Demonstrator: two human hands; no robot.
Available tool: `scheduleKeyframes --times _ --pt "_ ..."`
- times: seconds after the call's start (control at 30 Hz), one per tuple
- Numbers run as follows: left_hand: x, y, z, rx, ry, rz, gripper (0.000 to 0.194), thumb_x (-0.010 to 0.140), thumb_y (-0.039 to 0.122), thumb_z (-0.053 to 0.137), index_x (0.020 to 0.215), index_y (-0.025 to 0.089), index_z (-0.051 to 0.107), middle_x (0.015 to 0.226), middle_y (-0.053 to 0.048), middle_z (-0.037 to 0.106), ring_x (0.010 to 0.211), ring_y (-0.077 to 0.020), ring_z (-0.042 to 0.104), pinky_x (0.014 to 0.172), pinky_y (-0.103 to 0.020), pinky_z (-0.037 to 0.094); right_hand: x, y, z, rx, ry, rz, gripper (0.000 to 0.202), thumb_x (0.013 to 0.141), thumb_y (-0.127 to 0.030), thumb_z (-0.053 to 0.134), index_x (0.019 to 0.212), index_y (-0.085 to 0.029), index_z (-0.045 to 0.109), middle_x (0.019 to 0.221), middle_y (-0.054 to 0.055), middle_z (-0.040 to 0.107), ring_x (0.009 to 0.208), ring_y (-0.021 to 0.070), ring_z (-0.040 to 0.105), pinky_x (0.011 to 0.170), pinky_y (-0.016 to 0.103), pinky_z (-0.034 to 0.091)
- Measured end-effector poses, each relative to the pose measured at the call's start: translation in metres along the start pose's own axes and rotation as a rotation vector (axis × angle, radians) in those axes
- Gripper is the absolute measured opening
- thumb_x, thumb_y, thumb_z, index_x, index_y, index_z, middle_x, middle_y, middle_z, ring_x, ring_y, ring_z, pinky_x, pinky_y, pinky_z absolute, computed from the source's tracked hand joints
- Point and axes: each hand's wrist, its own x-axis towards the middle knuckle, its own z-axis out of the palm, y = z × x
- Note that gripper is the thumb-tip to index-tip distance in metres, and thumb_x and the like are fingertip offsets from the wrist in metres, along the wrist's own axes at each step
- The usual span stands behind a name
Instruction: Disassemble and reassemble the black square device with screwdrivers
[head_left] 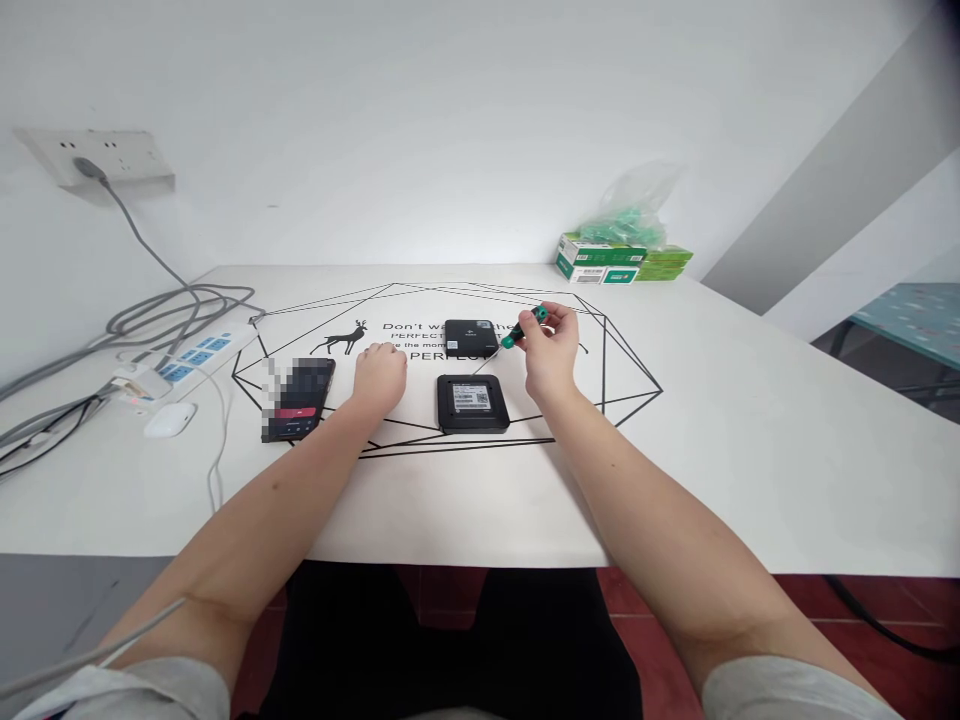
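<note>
- Gripping a green-and-black screwdriver [517, 334]: right hand [552, 350], thumb and fingers pinching the handle, shaft slanting down toward the labelled black box [472, 404]
- Said box: flat, near the middle of the desk's [750, 450] front edge
- Second black box [466, 344]: just behind, farther from that edge
- Left hand [381, 378]: lowered, fingers curled; cannot tell whether pressed together
- Green cartons [604, 258]: desk's back edge, toward right corner

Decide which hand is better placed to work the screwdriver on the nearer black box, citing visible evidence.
Probably the right hand: it holds the screwdriver, whose shaft slants toward the nearer black box. The left hand is curled to that box's left, with no tool visible in it.
</note>
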Motion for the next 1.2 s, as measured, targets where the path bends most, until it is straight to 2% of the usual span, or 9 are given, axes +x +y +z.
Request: scheduleKeyframes --times 0.23,0.37,0.53,0.67,0.87,0.93,1.0,1.07,1.2 --pt "-0.003 -0.008 -0.009 0.061 0.000 -0.074 0.039 0.104 0.017 0.046 0.126 0.019 0.079 0.139 -0.023 0.069 0.135 -0.0418 0.057 0.112 -0.055 0.048 0.006 -0.007 -0.004 -0.019 0.055 0.045 0.047 0.082 -0.048 0.079 0.118 -0.029 0.056 0.112 0.002 0.061 0.090 0.0175 0.063 0.072 0.035 0.064" --pt "-0.005 -0.015 -0.012 0.101 -0.030 -0.203 0.039 0.103 0.023 0.051 0.135 0.015 0.072 0.141 -0.029 0.065 0.135 -0.0457 0.057 0.109 -0.055 0.051 0.022 -0.009 -0.020 -0.266 0.110 0.072 0.035 0.082 -0.037 0.072 0.113 -0.024 0.064 0.109 0.005 0.067 0.094 0.0206 0.067 0.080 0.038 0.064" --pt "-0.002 -0.021 -0.013 0.054 -0.108 -0.284 0.040 0.103 0.019 0.048 0.138 0.013 0.066 0.138 -0.030 0.065 0.124 -0.0430 0.067 0.102 -0.051 0.056 0.035 -0.005 -0.043 -0.952 -0.247 0.115 0.038 0.086 -0.025 0.067 0.122 -0.016 0.074 0.119 0.017 0.076 0.105 0.0301 0.073 0.096 0.046 0.063" --pt "0.000 -0.025 -0.016 -0.006 -0.124 -0.311 0.040 0.103 0.019 0.050 0.141 0.015 0.062 0.134 -0.030 0.068 0.122 -0.0433 0.071 0.099 -0.051 0.058 0.032 0.002 -0.046 -1.136 -0.376 0.165 0.035 0.081 -0.014 0.072 0.115 -0.011 0.079 0.118 0.024 0.078 0.114 0.0375 0.073 0.104 0.051 0.058" --pt "0.003 -0.024 -0.022 -0.392 0.184 -0.295 0.041 0.106 0.019 0.053 0.146 0.019 0.062 0.122 -0.021 0.073 0.118 -0.0401 0.074 0.106 -0.057 0.060 0.016 -0.008 -0.034 -1.225 -0.402 0.085 0.050 0.091 -0.024 0.073 0.138 -0.009 0.070 0.152 0.033 0.061 0.146 0.0493 0.056 0.117 0.066 0.049" --pt "0.005 -0.017 -0.022 -0.730 0.324 -0.276 0.047 0.108 0.020 0.056 0.155 0.027 0.055 0.118 -0.013 0.072 0.108 -0.0315 0.076 0.102 -0.051 0.066 0.008 -0.016 -0.030 -1.176 -0.526 -0.061 0.046 0.096 -0.036 0.073 0.135 -0.012 0.072 0.147 0.029 0.066 0.144 0.0479 0.057 0.119 0.068 0.047" --pt "0.006 -0.008 -0.020 -1.088 0.410 -0.296 0.052 0.108 0.021 0.059 0.158 0.033 0.051 0.121 -0.009 0.068 0.104 -0.0250 0.076 0.090 -0.043 0.072 0.000 -0.024 -0.027 -0.963 -0.868 -0.146 0.045 0.098 -0.048 0.074 0.134 -0.020 0.074 0.138 0.020 0.074 0.133 0.0390 0.066 0.119 0.062 0.051" --pt "0.005 0.001 -0.017 -1.304 0.449 -0.309 0.049 0.107 0.021 0.065 0.152 0.036 0.054 0.122 -0.007 0.066 0.106 -0.0226 0.075 0.086 -0.040 0.074 -0.010 -0.032 -0.026 -0.813 -1.196 -0.135 0.070 0.087 -0.060 0.085 0.148 -0.028 0.069 0.149 0.014 0.071 0.137 0.0368 0.065 0.122 0.061 0.052" --pt "0.003 0.011 -0.013 -1.440 0.462 -0.336 0.043 0.103 0.018 0.071 0.141 0.034 0.059 0.118 -0.005 0.063 0.107 -0.0200 0.073 0.088 -0.040 0.074 -0.023 -0.043 -0.023 -0.872 -1.352 -0.098 0.119 0.062 -0.065 0.101 0.166 -0.033 0.054 0.165 0.014 0.058 0.152 0.0462 0.053 0.127 0.069 0.044"
